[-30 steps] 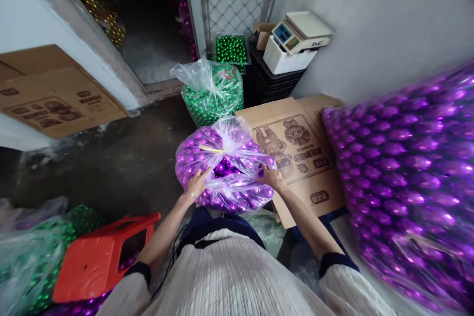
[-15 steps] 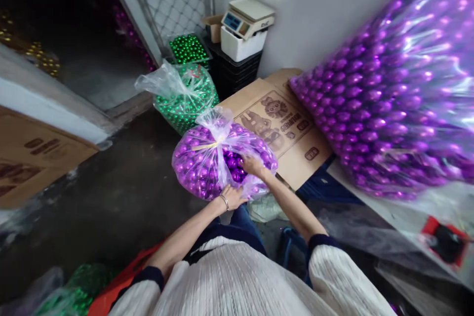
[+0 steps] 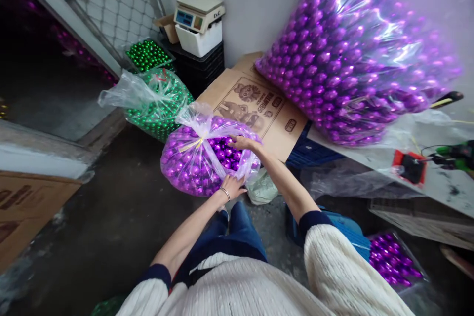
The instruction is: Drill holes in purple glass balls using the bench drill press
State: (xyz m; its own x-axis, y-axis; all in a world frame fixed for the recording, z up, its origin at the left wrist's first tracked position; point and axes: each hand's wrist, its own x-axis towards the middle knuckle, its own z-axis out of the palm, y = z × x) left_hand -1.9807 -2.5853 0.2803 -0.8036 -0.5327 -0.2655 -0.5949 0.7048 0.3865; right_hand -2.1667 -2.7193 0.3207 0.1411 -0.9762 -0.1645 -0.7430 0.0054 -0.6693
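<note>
A clear plastic bag of shiny purple balls, tied at the top with a yellow strip, sits in front of me. A wide tear in its side bares the purple balls inside. My left hand grips the plastic at the near edge of the tear, thumb sticking out to the right; a bracelet is on that wrist. Over the far right edge of the tear lies my right hand, its fingers stretched out to the left above the bare balls, slightly apart. Its fingertips are partly lost against the balls.
Beyond stand a bag of green balls, a tray of green balls and a scale on a white box. Flattened cardboard and a huge bag of purple balls are at right. A purple-ball tray lies lower right.
The tear in the bag has widened, baring more balls. My right hand has shifted toward its far edge, while the left stays at the near edge. The view has swung right.
</note>
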